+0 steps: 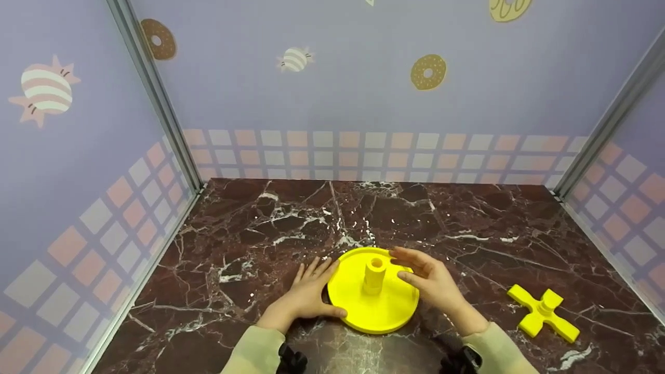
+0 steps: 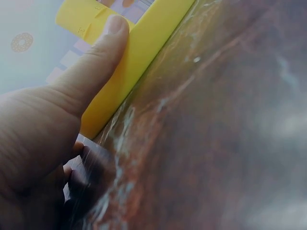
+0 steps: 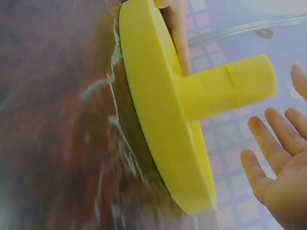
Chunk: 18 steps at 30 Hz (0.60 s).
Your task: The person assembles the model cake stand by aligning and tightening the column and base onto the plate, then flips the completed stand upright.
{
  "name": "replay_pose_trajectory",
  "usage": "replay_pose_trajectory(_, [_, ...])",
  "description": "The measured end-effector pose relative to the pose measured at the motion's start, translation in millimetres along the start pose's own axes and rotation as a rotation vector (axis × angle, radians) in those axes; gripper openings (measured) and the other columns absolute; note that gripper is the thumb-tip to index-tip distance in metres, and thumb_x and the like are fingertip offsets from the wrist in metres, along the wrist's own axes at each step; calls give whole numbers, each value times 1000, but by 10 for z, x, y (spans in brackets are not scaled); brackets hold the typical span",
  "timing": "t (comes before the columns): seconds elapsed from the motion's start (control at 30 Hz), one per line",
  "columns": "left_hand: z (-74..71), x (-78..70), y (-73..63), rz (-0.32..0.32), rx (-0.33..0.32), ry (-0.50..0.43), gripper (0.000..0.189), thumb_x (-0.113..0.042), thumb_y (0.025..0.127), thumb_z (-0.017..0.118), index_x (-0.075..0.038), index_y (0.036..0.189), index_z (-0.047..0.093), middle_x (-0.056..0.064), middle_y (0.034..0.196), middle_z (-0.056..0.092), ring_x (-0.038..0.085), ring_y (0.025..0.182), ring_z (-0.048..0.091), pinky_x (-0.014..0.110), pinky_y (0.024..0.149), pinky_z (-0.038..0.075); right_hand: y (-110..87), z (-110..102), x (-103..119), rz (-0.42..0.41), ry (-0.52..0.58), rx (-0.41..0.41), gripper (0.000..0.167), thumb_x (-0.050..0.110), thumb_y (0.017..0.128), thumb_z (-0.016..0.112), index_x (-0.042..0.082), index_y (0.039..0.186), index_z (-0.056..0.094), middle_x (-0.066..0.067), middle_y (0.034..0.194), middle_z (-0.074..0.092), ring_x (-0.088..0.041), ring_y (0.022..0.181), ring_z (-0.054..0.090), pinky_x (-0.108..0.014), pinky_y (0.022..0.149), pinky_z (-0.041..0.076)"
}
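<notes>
A round yellow dish with a low rim (image 1: pixel 358 311) lies flat on the marbled table. From its middle rises a hollow yellow post (image 1: pixel 374 278), open at the top. My left hand (image 1: pixel 306 296) rests along the dish's left edge, fingers stretched out and spread; its thumb (image 2: pixel 103 52) lies against the rim. Above the right side of the dish is my right hand (image 1: pixel 434 283), its fingers loosely bent and apart. In the right wrist view those fingers (image 3: pixel 271 143) stand clear of the post, with nothing between them.
A yellow cross-shaped piece (image 1: pixel 544 314) with a short raised stub lies at the right of the dark red marbled table (image 1: pixel 234 223). Patterned panels (image 1: pixel 332 104) enclose the back and both sides, joined by metal corner strips.
</notes>
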<state>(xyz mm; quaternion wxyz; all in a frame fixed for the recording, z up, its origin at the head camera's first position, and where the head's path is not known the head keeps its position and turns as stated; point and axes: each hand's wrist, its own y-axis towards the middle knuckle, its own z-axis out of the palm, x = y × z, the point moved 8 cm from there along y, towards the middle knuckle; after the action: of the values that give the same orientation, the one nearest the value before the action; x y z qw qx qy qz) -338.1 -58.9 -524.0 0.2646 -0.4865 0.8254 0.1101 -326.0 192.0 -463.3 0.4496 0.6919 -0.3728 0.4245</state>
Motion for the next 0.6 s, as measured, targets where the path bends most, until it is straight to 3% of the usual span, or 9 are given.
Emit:
replay_pose_trajectory(0.23, [-8,12,2,-8,-4,9,121,-67,76,81,-17,167,19,13,173,17,42,161,5,66,129,-2,-297,-479,164,-1,-4,-113,38,-3,96,66,-11,132,59,-7,125,74,-11,106,73,-23,88,62])
replay_pose_trajectory(0.4, [-10,4,3,-7,-5,8,120,-66,76,81,-15,166,20,14,173,18,43,161,6,66,129,-1,-569,-988,343,-38,-110,-224,34,-10,94,64,-13,128,61,-3,120,76,-9,99,74,-21,79,62])
replay_pose_trajectory(0.6, [-6,-15,3,0,-3,1,120,-66,76,81,-16,166,19,13,173,17,42,161,5,66,129,-3,-947,-1617,420,41,-291,-324,37,-3,97,65,-8,133,60,13,121,74,0,103,71,-13,85,58])
